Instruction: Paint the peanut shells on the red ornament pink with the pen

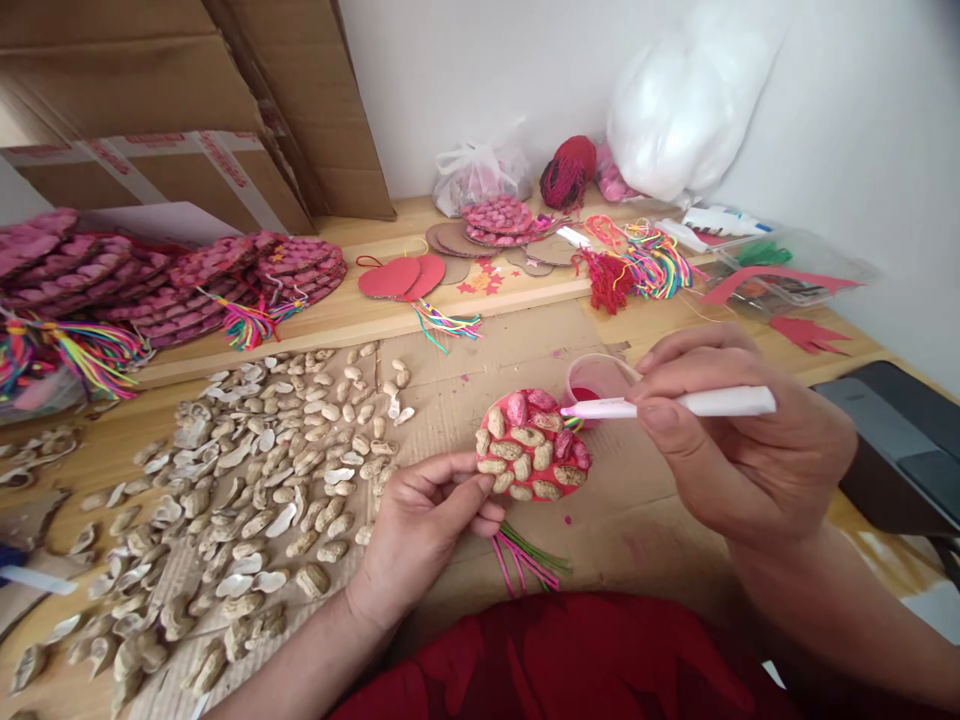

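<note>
My left hand (pixel 435 520) grips the lower left edge of a round red disc (pixel 517 433) covered with peanut shells. Some shells at its top and right are painted pink; the others are plain tan. Green and pink strings (pixel 525 560) hang below the disc. Pinched in my right hand (pixel 720 430) is a white brush (pixel 720 402), its pink tip close to the disc's upper right edge. Just behind that tip stands a clear cup (pixel 600 375) with red paint in it.
Loose peanut shells (pixel 255 500) spread over the cardboard at left. Stacked pink discs (pixel 150 290), red discs (pixel 401 277) and colored tassels (pixel 652 262) lie along the back. A dark device (pixel 892 450) rests at right.
</note>
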Demonstrator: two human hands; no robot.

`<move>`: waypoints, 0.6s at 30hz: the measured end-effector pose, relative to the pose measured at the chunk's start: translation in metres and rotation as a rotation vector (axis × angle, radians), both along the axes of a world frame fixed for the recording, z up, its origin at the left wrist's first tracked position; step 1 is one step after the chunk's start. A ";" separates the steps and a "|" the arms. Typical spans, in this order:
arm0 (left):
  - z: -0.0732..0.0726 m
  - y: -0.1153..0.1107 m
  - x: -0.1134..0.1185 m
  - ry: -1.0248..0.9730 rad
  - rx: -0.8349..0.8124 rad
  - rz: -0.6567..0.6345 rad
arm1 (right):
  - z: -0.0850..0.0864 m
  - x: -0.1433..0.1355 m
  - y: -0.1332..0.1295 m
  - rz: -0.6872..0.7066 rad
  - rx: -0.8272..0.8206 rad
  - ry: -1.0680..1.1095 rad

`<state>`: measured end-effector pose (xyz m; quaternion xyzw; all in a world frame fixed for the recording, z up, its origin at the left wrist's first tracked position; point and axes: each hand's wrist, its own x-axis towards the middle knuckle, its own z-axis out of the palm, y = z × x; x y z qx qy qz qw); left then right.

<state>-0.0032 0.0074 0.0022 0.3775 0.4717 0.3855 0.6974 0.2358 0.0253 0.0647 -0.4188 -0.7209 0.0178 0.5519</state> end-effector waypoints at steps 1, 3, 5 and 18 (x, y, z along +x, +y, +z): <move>0.000 0.000 0.000 -0.001 -0.001 0.002 | 0.000 0.000 0.000 0.010 -0.004 0.000; 0.000 0.000 0.000 -0.005 -0.005 0.008 | 0.000 0.000 0.000 0.027 -0.015 -0.007; -0.001 0.000 -0.001 -0.013 -0.009 0.010 | 0.000 0.000 0.000 0.024 -0.019 -0.004; 0.005 0.002 -0.001 -0.128 -0.069 0.033 | 0.001 -0.002 -0.001 0.050 -0.021 0.030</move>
